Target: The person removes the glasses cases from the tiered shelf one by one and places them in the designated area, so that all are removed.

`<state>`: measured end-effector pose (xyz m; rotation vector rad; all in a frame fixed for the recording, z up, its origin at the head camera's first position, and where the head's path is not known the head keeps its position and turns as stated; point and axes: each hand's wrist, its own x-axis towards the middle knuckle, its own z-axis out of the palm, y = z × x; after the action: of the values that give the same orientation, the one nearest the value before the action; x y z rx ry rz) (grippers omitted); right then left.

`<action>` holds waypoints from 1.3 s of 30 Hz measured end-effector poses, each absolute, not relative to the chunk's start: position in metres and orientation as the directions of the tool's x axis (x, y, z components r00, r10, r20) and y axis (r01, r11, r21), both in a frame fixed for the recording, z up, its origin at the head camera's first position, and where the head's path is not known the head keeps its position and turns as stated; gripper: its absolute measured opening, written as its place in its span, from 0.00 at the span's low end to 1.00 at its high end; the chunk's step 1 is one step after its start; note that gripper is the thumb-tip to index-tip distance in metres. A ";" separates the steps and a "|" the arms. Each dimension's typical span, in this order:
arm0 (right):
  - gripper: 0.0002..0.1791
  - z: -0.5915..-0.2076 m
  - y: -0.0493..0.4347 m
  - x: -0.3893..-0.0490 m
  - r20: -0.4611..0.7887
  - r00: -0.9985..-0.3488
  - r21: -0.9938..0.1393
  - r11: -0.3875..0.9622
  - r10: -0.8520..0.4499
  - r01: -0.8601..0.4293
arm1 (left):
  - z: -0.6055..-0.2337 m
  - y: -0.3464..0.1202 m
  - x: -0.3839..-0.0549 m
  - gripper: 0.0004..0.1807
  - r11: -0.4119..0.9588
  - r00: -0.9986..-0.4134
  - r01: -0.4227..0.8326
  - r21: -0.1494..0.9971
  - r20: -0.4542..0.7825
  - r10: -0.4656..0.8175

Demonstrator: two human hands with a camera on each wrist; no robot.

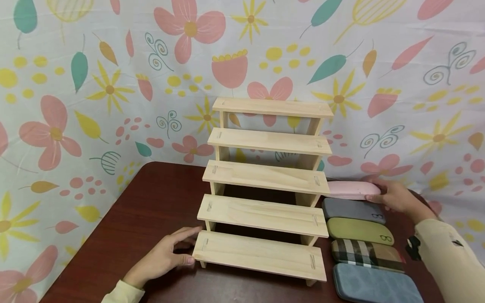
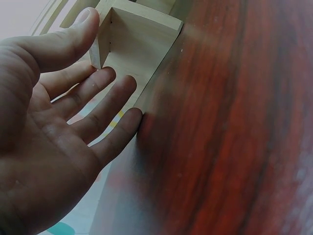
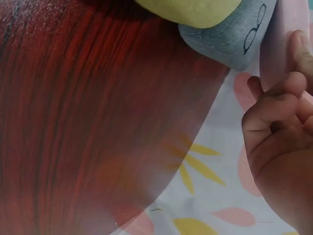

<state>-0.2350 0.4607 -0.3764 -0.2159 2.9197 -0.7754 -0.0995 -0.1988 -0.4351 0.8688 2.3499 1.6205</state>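
A five-step wooden display stand stands on the table. At the left end of its lowest step is my left hand, thumb and fingers spread around the corner; the left wrist view shows these fingers loosely extended beside the wood. Behind the stand's right side, my right hand pinches the end of a pink glasses case between thumb and fingers. That case lies at the back of a row: a grey-blue case, an olive-green case, a plaid case and a light blue case.
A dark red-brown table carries everything, its rounded back-left corner close to the wall. White floral cloth hangs behind and to the left. The row of cases sits close along the stand's right side.
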 end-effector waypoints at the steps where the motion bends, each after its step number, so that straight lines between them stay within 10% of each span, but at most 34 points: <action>1: 0.41 -0.377 0.460 -0.235 -0.086 -0.983 -0.509 0.855 -0.162 -0.097 | -0.435 -0.199 -0.099 0.39 0.245 -0.820 0.370 0.896 0.190 0.541; 31: 0.42 -0.385 0.457 -0.228 -0.207 -0.973 -0.548 0.836 -0.105 0.026 | -0.432 -0.201 -0.092 0.39 0.265 -0.814 0.381 0.886 0.185 0.550; 39: 0.39 -0.380 0.452 -0.226 -0.169 -0.978 -0.468 0.883 -0.124 -0.031 | -0.416 -0.204 -0.095 0.39 0.405 -0.833 0.274 0.872 0.004 0.554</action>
<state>-0.2263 0.4521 -0.3803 -0.1183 2.8586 -0.7051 -0.0952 -0.2040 -0.4161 0.7223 2.3791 1.3962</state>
